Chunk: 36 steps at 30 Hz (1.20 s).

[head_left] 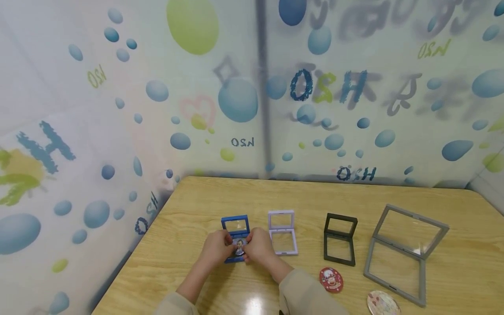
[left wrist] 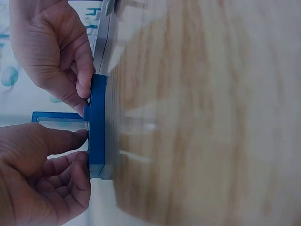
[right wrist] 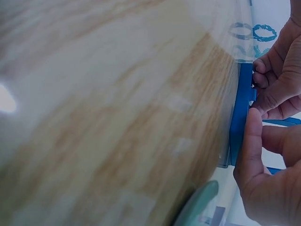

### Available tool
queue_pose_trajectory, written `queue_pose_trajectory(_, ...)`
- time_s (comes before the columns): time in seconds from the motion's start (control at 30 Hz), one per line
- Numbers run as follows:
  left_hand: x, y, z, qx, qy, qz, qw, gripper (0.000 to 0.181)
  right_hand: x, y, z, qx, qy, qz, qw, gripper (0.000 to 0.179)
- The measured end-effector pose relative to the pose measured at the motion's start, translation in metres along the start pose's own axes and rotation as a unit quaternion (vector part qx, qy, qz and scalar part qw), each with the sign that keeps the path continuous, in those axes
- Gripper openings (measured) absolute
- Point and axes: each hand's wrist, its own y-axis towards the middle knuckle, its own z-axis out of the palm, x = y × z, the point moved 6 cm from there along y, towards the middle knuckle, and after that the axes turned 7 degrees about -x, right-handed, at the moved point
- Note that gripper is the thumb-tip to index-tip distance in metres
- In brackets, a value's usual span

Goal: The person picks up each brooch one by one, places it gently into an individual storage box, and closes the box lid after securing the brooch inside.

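Close to the left side of the table, a blue hinged display frame (head_left: 235,260) lies opened, its clear-windowed lid tilted up at the back. A round badge with a portrait (head_left: 239,247) is over its lower half. My left hand (head_left: 215,248) pinches the badge's left edge, thumb on top. From the other side my right hand (head_left: 260,247) holds the right edge with curled fingers. Both wrist views show the fingertips right at the top of the blue frame's front wall (left wrist: 97,129); the badge is hidden there.
To the right stand opened frames: a lilac one (head_left: 284,253), a black one (head_left: 339,261) and a large grey one (head_left: 397,292). A red round badge (head_left: 331,280) and a pale patterned one (head_left: 383,303) lie nearer the front. Printed cloth walls (head_left: 220,162) surround the wooden table (head_left: 157,267).
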Motion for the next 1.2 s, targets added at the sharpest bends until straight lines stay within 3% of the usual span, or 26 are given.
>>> queue_pose_trajectory(0.4,-0.002,0.001,-0.005,0.003,-0.014,0.018,0.9997,0.016,0.002,0.001,-0.006,-0.005,-0.018,-0.014,0.9997,0.016)
queue_pose_trajectory(0.5,0.004,0.003,-0.01,0.002,-0.014,0.004,0.9999,0.016,0.002,-0.001,-0.01,-0.003,-0.04,-0.019,0.999,0.018)
queue_pose_trajectory(0.63,0.01,0.007,-0.023,-0.031,0.012,-0.012,0.9994,0.011,0.002,-0.006,-0.013,0.022,-0.082,-0.025,0.9961,0.029)
queue_pose_trajectory(0.73,0.011,0.011,-0.029,-0.043,-0.003,-0.03,0.9986,0.027,0.003,-0.009,-0.013,0.047,-0.12,-0.045,0.9907,0.044)
queue_pose_trajectory(0.87,0.007,0.015,-0.029,-0.029,-0.047,-0.033,0.9979,0.046,0.005,-0.012,-0.011,0.063,-0.145,-0.073,0.9847,0.047)
queue_pose_trajectory(1.03,0.001,0.019,-0.026,-0.043,-0.047,0.0,0.998,0.026,0.005,-0.014,-0.01,0.062,-0.134,-0.07,0.9866,0.041)
queue_pose_trajectory(1.2,0.001,0.016,-0.025,-0.052,-0.053,-0.002,0.9973,0.024,0.004,-0.014,-0.01,0.053,-0.137,-0.064,0.9871,0.037)
